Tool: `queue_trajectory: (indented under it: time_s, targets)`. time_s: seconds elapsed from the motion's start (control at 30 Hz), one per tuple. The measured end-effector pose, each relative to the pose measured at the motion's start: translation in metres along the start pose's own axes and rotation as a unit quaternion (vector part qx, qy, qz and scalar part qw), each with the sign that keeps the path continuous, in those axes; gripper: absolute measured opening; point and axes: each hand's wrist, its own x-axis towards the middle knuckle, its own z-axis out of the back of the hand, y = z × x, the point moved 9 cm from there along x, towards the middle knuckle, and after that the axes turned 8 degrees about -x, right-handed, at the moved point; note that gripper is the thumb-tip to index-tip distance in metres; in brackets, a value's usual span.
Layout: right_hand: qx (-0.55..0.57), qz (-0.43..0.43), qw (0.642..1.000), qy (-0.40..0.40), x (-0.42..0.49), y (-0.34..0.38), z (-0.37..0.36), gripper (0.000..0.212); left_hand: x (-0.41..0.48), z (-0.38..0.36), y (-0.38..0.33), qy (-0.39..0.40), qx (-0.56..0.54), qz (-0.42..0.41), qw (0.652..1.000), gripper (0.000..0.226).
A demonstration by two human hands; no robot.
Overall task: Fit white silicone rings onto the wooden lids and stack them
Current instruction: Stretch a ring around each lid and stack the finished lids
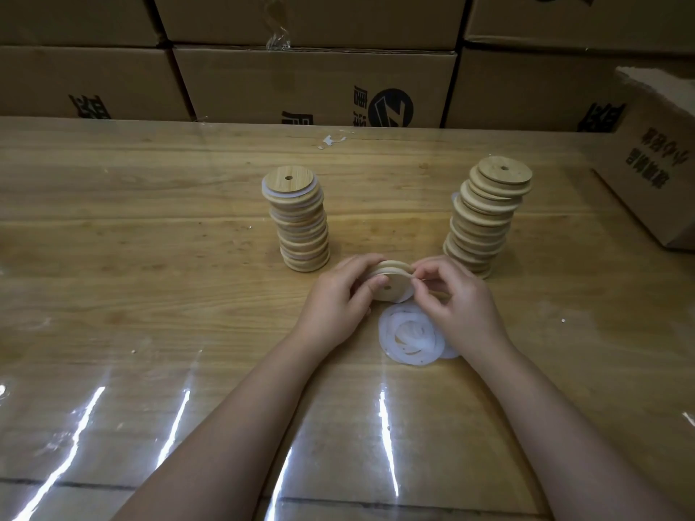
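Note:
My left hand (336, 295) grips a round wooden lid (391, 280) with a small centre hole, tilted above the table. My right hand (457, 297) pinches a white silicone ring at the lid's right edge; part of the ring shows along the lid's lower right rim. Just below the hands lies a loose pile of white silicone rings (411, 334). A stack of lids with white rings showing between them (299, 221) stands left of the hands. A taller, leaning stack of bare wooden lids (485, 216) stands to the right.
The wooden table (150, 257) is covered with glossy clear plastic film. Cardboard boxes (312, 84) line the far edge like a wall. An open cardboard box (654, 159) sits at the right edge of the table.

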Motion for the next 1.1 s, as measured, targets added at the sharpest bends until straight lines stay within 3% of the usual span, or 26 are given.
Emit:
queue_trajectory:
  time_s: [0.1,0.3,0.43,0.77,0.97,1.1]
  targets:
    - [0.015,-0.025,1.000,0.007,0.000,-0.005,-0.002,0.008,0.000,0.000,0.000,0.002,0.006,-0.002,1.000,0.024]
    - [0.154,-0.164,0.972,0.070,-0.003,-0.031,-0.016,0.016,0.001,-0.001,-0.001,0.006,0.008,-0.002,1.000,0.025]
    - [0.191,-0.178,0.962,0.079,-0.005,-0.034,-0.019,0.019,0.000,-0.001,0.002,0.003,0.007,0.008,1.000,0.024]
    - [0.143,-0.154,0.973,0.099,-0.007,-0.029,-0.023,0.023,0.000,0.001,0.012,0.007,-0.046,0.068,0.997,0.024]
    - [0.121,-0.117,0.984,0.060,-0.005,-0.018,-0.015,0.017,0.000,0.004,0.008,-0.012,-0.028,0.049,0.998,0.019]
    - [0.147,-0.140,0.978,0.057,-0.006,-0.023,-0.015,0.027,0.000,0.003,0.012,-0.005,-0.047,0.060,0.997,0.017]
